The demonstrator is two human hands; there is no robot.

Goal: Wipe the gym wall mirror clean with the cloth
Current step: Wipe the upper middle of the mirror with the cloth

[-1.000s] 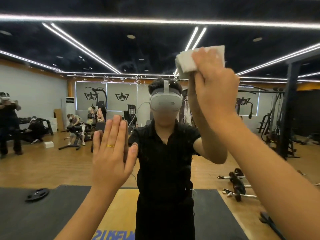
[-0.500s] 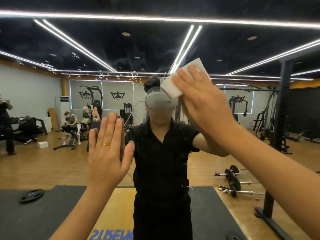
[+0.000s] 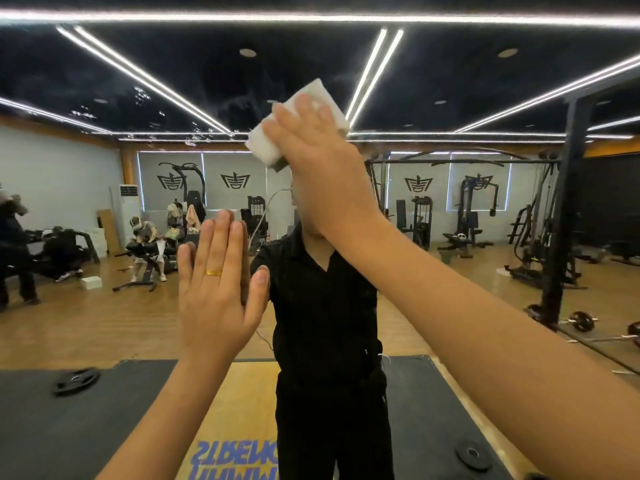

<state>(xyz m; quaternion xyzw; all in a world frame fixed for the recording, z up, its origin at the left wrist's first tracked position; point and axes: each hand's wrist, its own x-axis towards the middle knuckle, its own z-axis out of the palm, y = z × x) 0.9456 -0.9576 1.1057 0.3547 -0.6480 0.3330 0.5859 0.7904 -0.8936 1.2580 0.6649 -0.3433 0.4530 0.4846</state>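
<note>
Head view: my right grip [image 3: 322, 168] lies flat, fingers straight and together, and presses the cloth [image 3: 273, 140] against the mirror [image 3: 138, 81]. It curls round nothing; the cloth is pinned between hand and glass. The cloth is white and folded, high on the mirror near the centre of the frame, with its corners showing above and left of my fingers. My left grip [image 3: 218, 299] is also flat on the glass, lower than the right and to its left. Its fingers are straight, point up and hold nothing; a gold ring [image 3: 213, 272] sits on one finger. Small droplets [image 3: 194, 136] dot the glass left of the cloth. The mirror reflects my black clothes [image 3: 325, 323], partly hidden behind both arms, a weight plate [image 3: 76, 378] on a dark mat, and gym machines further back.
</note>
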